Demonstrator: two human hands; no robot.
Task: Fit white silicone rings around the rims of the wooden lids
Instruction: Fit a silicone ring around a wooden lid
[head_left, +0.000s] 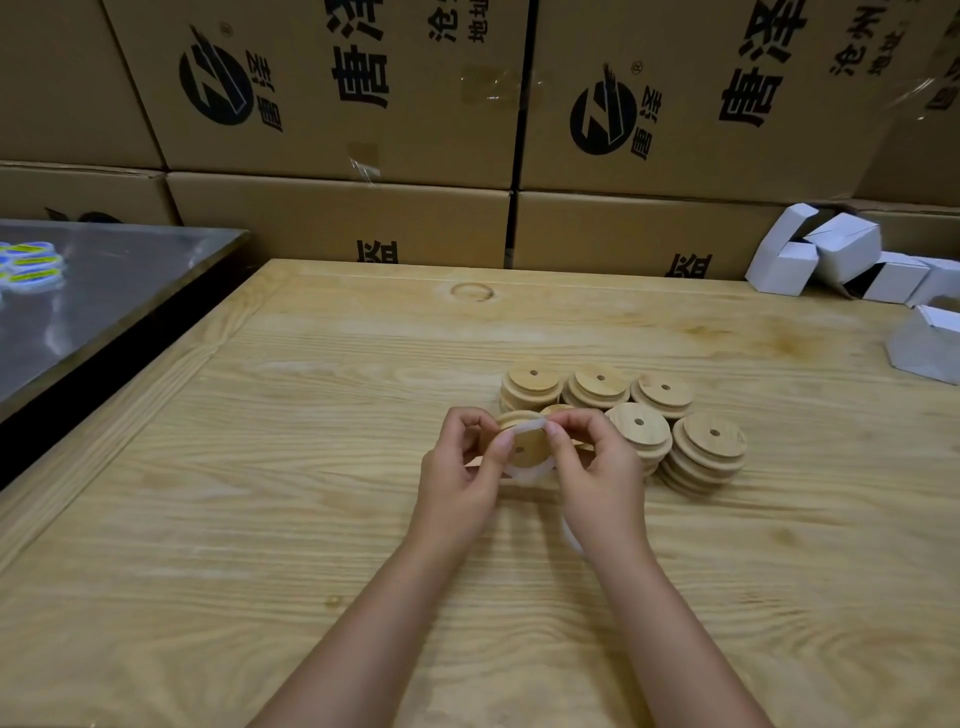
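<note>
Mid-fit. Pinching white silicone ring (522, 428) with left hand (457, 478) and right hand (602, 473) over wooden lid (525, 448), table centre. Spare lid stacks (675, 421) at 2 o'clock. Next, probably: stretching ring toward 6 o'clock, seating evenly.

Cardboard cartons (332, 93) behind; white boxes (841, 260) right; metal table (104, 291) left.

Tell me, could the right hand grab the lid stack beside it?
Probably yes, once free. The lid stack sits just right of the right hand with nothing between, but it now pinches the white ring on the held lid.
</note>
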